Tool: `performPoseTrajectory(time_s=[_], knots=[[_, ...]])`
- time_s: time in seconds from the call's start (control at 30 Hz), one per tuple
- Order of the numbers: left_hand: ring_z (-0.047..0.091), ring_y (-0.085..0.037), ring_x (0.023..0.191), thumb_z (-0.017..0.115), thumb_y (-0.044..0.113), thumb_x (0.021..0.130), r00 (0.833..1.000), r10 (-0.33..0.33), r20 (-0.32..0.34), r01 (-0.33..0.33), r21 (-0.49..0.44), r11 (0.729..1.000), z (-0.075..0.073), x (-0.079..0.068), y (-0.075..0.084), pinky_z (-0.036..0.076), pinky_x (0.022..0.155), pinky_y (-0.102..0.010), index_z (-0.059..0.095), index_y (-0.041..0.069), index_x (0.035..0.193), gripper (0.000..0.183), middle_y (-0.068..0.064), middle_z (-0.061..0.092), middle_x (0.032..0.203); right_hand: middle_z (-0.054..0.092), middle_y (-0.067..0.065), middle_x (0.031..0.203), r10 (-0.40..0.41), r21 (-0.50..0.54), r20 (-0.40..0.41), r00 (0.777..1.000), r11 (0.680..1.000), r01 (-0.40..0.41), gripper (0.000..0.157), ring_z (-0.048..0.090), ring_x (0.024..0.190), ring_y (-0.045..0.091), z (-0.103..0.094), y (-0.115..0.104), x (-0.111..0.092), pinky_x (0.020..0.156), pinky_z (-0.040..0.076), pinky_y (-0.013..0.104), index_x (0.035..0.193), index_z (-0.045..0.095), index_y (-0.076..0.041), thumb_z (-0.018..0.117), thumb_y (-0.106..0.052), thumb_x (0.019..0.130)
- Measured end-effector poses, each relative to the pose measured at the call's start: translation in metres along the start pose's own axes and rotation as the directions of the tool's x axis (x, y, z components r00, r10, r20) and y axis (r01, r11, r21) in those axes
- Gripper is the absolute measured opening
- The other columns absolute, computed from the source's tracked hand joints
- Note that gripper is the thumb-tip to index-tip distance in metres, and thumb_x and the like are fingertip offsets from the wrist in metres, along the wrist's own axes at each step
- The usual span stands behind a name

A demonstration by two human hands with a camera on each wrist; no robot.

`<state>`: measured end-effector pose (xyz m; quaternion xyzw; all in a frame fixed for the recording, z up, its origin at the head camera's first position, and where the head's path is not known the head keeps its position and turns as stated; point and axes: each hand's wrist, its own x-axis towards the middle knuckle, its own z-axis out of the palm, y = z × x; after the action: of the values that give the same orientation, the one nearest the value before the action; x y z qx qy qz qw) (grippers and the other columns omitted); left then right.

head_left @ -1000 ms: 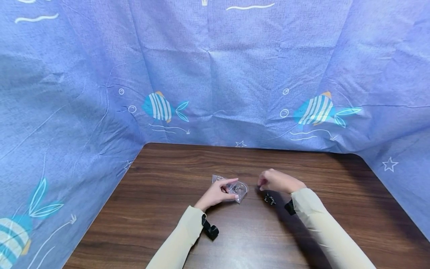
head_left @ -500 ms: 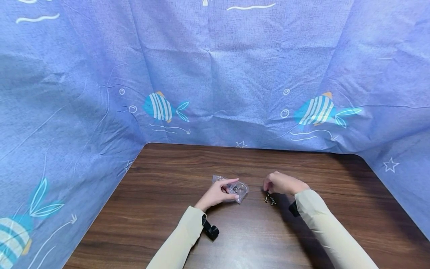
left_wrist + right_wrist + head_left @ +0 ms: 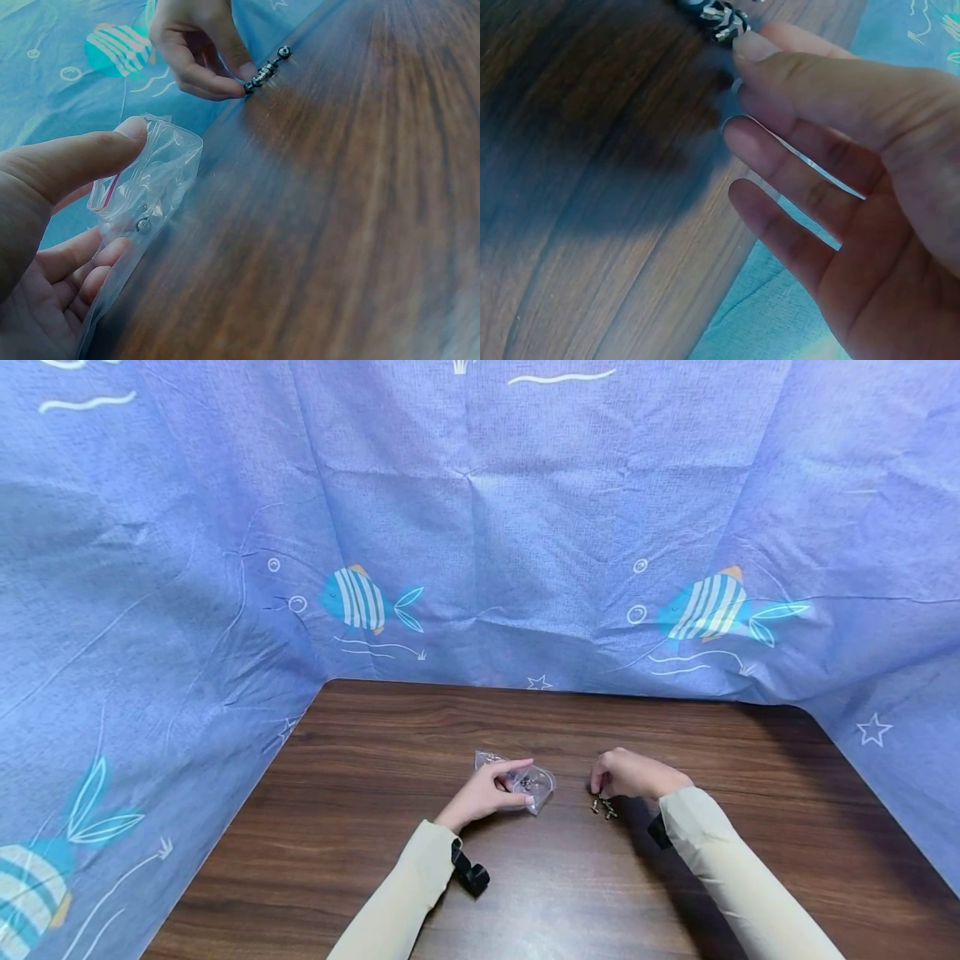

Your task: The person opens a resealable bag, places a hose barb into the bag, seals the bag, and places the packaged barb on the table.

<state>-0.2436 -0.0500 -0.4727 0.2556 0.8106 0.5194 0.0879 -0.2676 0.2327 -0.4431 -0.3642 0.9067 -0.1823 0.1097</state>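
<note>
My left hand (image 3: 491,792) holds open a clear plastic zip bag (image 3: 161,165), thumb at its mouth and fingers underneath. Inside the bag lie a few small screws (image 3: 142,223). To the right, a little pile of shiny metal screws (image 3: 606,807) lies on the wooden table. My right hand (image 3: 630,774) reaches down over this pile, thumb and index finger pinching at a screw (image 3: 249,88) on its edge. In the right wrist view the thumb tip meets the screws (image 3: 724,21), while the other fingers (image 3: 780,161) are spread apart and loosely bent.
The dark wood table (image 3: 360,735) reaches back to a blue cloth curtain (image 3: 540,527) printed with fish, which also hangs at both sides. A black wrist strap with its camera (image 3: 471,872) sits on the left wrist, low over the tabletop.
My right hand has moved right and down from the gap between bag and pile, bringing its fingertips onto the screws. The left hand and the bag have stayed in place.
</note>
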Motion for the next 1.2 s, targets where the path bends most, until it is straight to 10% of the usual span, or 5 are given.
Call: performPoseTrajectory(time_s=[0.6,1.2], knots=[[0.048,-0.019,0.071,0.076,0.005,0.079,1.0,0.002,-0.002,-0.002,0.004,1.0,-0.001,-0.003,0.01,0.037,0.06,-0.016,0.057,-0.001,0.131,0.056,-0.024,0.06,0.082,0.064,-0.003,0.075,-0.005,-0.085,-0.055,0.998,0.996,0.001,0.01,0.057,0.068,0.004,0.002,0.0,-0.002,0.062,0.048,0.02,0.076,0.07,-0.009,0.076,-0.001,0.075],[0.049,-0.011,0.069,0.081,0.018,0.077,1.0,-0.006,-0.009,0.007,0.009,1.0,0.006,0.011,-0.033,0.041,0.06,-0.02,0.06,0.012,0.132,0.06,-0.01,0.06,0.079,0.065,-0.005,0.078,0.013,-0.121,-0.102,0.995,0.992,-0.025,0.005,0.058,0.072,0.003,0.007,0.005,0.003,0.065,0.051,0.021,0.079,0.07,-0.01,0.073,-0.006,0.082]])
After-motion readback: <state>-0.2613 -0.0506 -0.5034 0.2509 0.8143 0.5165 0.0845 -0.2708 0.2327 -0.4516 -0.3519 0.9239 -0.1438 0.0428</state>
